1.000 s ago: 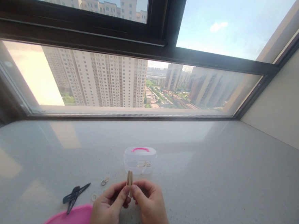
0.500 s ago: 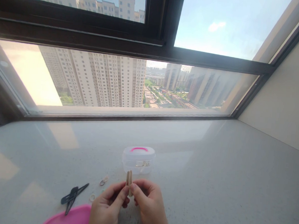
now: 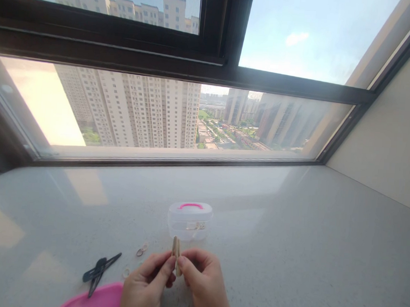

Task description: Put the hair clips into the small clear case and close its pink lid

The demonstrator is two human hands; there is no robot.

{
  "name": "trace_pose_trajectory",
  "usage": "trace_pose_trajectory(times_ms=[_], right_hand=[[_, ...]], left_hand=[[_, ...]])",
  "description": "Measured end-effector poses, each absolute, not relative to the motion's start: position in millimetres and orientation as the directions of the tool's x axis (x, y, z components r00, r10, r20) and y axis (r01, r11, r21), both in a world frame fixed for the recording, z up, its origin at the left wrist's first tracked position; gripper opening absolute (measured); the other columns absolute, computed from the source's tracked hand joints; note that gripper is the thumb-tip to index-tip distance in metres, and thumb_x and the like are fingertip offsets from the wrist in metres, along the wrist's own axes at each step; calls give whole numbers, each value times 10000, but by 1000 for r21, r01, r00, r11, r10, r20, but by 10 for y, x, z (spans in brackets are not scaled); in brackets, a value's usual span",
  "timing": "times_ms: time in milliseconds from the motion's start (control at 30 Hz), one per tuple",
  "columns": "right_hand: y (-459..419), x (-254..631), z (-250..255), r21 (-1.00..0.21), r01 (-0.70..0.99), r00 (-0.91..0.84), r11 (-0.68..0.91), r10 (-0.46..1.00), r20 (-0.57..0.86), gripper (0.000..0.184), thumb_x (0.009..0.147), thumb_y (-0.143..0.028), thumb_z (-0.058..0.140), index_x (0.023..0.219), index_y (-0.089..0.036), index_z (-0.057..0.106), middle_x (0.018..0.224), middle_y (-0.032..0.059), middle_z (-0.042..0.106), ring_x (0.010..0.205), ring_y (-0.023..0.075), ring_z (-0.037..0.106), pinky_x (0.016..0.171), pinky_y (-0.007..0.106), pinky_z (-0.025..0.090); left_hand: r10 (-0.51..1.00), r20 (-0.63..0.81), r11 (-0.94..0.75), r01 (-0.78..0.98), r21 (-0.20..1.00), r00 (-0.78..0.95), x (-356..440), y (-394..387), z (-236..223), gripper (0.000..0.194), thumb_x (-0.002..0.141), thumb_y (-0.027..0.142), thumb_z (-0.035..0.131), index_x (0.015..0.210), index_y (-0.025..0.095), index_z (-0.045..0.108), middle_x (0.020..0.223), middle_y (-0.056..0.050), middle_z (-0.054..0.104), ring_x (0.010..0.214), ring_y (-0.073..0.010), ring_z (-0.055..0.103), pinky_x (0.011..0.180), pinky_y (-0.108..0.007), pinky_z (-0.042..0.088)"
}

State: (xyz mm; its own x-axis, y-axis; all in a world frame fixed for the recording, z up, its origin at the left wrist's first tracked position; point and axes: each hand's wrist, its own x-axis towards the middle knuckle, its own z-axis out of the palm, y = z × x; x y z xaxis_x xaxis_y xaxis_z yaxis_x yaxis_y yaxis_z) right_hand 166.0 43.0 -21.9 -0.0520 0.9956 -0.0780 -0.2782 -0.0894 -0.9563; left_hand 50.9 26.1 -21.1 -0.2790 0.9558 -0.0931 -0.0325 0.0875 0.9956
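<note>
Between the fingertips of both hands, a slim beige clip stands nearly upright, looking like two narrow strips side by side; its exact kind is hard to make out. My left hand pinches its left side with thumb and forefinger. From the right, my right hand grips it the same way, fingers curled in. Just behind the clip stands a clear plastic box with a white lid and a pink handle, a few small pale items inside. Two crossed black hair snap clips lie left of my left hand.
A pink tray or dish sits at the lower left, partly behind my left hand. Small hair ties lie scattered near it. The pale speckled sill runs back to a dark-framed window, with a wall on the right.
The beige clip has turned slightly between my fingers, its lower end sitting a little lower. Both hands keep their pinch and stay almost in place.
</note>
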Motion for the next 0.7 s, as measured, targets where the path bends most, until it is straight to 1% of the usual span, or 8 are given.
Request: trace_pose_trajectory(times_ms=[200,333,500,700], right_hand=[[475,1683,-342,-968,-244,-36,-57,998,-49,212,706,-334,674,650,-131,695,530,9,615,479,113,484,507,219,411],[493,1689,-428,-968,-244,-37,-55,998,-47,238,714,-362,682,672,-129,700,550,20,632,488,122,501,511,226,418],[499,1685,-445,-964,-258,-43,-58,998,-48,227,698,-352,692,656,-129,697,531,16,625,477,121,494,504,226,412],[488,1672,-414,-971,-235,-53,-55,998,-44,217,684,-329,690,609,-126,693,503,14,619,464,119,483,487,221,385]], left_hand=[[952,-44,38,-28,999,-302,560,237,-193,279,616,446,746,765,216,793,507,33,545,495,-140,503,500,-224,417],[950,-36,25,-40,999,-311,589,228,-173,259,604,435,754,743,221,797,526,25,550,488,-137,492,493,-226,410],[946,-27,16,-37,999,-323,587,225,-162,251,599,437,757,732,228,798,516,25,548,487,-134,498,494,-218,413],[934,-36,16,-58,998,-356,576,232,-177,250,579,434,775,714,223,793,507,33,545,483,-130,498,489,-209,418]])
